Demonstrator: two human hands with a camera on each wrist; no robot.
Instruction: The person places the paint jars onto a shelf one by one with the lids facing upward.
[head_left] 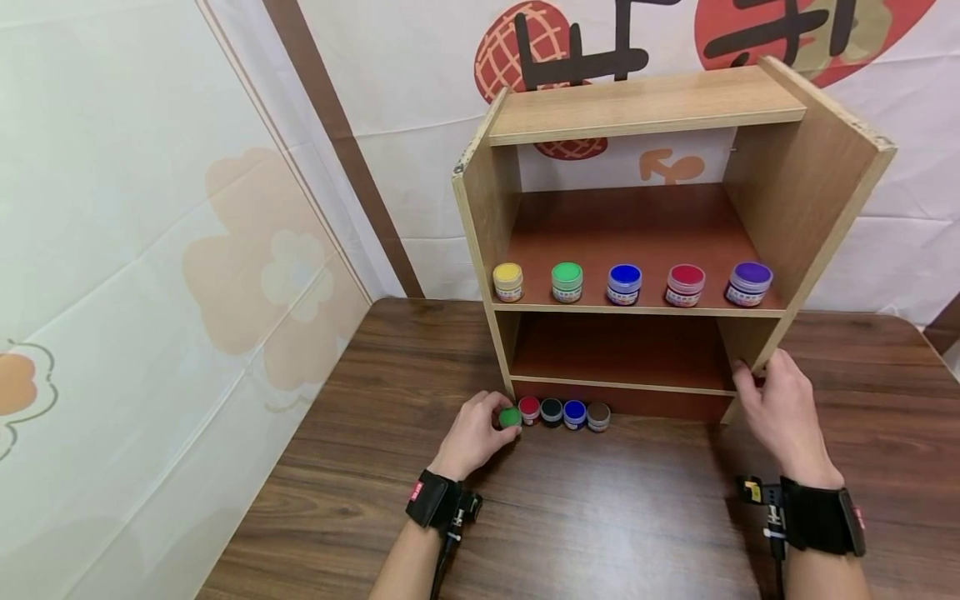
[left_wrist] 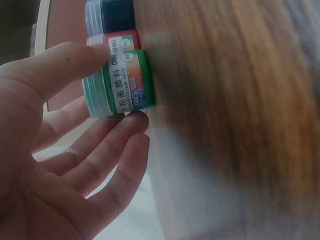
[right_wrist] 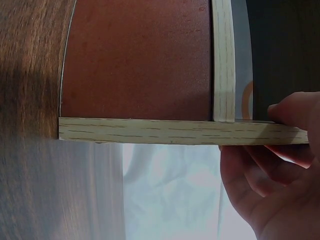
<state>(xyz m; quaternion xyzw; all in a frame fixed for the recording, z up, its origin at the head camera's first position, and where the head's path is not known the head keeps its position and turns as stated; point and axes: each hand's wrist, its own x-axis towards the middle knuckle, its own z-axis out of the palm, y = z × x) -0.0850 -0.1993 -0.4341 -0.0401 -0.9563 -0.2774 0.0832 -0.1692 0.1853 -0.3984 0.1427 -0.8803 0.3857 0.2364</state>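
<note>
My left hand pinches a small green paint jar between thumb and fingers at the left end of a row on the table. Beside it in the row stand a red jar, a dark jar, a blue jar and a brown jar, in front of the shelf base. On the right, my right hand grips the front edge of the wooden shelf's right side panel, thumb inside and fingers outside.
On the shelf's middle board stand a yellow jar, a green-lidded jar, a blue-lidded jar, a red-lidded jar and a purple-lidded jar. A printed cloth hangs behind the brown table.
</note>
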